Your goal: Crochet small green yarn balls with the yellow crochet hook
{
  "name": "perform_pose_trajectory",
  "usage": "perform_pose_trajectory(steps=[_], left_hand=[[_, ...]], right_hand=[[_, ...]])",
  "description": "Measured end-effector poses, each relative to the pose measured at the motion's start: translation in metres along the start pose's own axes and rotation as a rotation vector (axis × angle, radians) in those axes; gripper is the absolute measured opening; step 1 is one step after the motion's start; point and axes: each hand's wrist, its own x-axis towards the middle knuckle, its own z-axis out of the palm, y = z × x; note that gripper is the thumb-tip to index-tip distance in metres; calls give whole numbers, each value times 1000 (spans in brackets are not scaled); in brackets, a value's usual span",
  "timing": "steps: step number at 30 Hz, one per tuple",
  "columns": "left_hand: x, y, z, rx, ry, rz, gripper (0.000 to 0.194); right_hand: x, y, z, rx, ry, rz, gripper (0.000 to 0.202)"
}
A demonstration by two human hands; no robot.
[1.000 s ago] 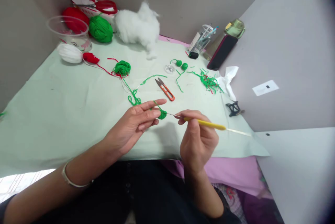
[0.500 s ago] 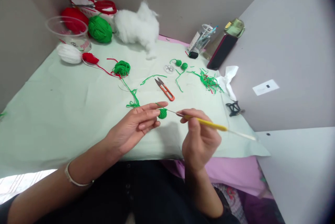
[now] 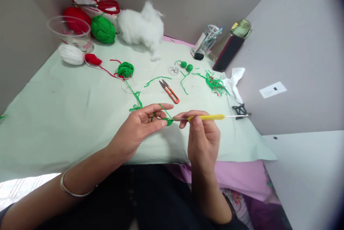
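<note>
My left hand (image 3: 137,127) pinches a small green crocheted piece (image 3: 169,122) between thumb and fingers, with a strand of green yarn running over its raised index finger. My right hand (image 3: 203,140) grips the yellow handle of a crochet hook (image 3: 209,117); the metal tip meets the green piece and the other metal end points right. Just beyond my hands lie orange thread snips (image 3: 172,93). From near my left hand, green yarn trails back to a small green yarn bundle (image 3: 125,69).
At the back left are a clear plastic tub (image 3: 69,36), a green yarn ball (image 3: 103,30), red scissors (image 3: 109,6) and white stuffing (image 3: 141,27). Back right: a bottle (image 3: 240,29), a dark phone (image 3: 228,53), yarn scraps (image 3: 215,83) and two green balls (image 3: 186,66).
The hook has swung from slanting down to the right to nearly level. My left thumb has moved down onto the green piece, which has tilted, and my left wrist has turned.
</note>
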Motion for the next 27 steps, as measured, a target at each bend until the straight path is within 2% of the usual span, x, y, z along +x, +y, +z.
perform_pose_trajectory(steps=[3,6,8,10,12,14,17,19,21,23,25,27], left_hand=[[-2,0,1,127,45,47,32],[-5,-2,4,218,115,90,39],[-5,-3,7,122,107,42,49],[-3,-4,7,-74,42,-81,53],[-1,-2,6,-254,-16,-193,45],[2,0,4,-336,-38,-228,37],[2,2,2,-309,-41,-165,35],[1,1,4,-253,-37,-116,35],[-1,-1,7,-206,-15,-74,34],[-2,-3,10,-203,20,-44,35],[-1,-4,12,-250,33,-74,36],[0,-5,11,-331,-16,-167,35]], right_hand=[[-5,-4,1,-229,-29,-155,21],[-10,-1,3,-547,-72,-460,22],[-11,5,5,-718,-57,-658,20],[-11,10,7,-761,-31,-737,19],[-10,11,7,-622,2,-648,21],[-7,9,6,-369,45,-443,23],[-5,4,7,-81,62,-189,22],[-4,3,8,-65,14,-141,20],[-6,3,10,-122,-12,-156,20],[-8,5,10,-234,-17,-240,22],[-10,8,9,-439,-24,-416,26],[-10,9,7,-614,-29,-584,31]])
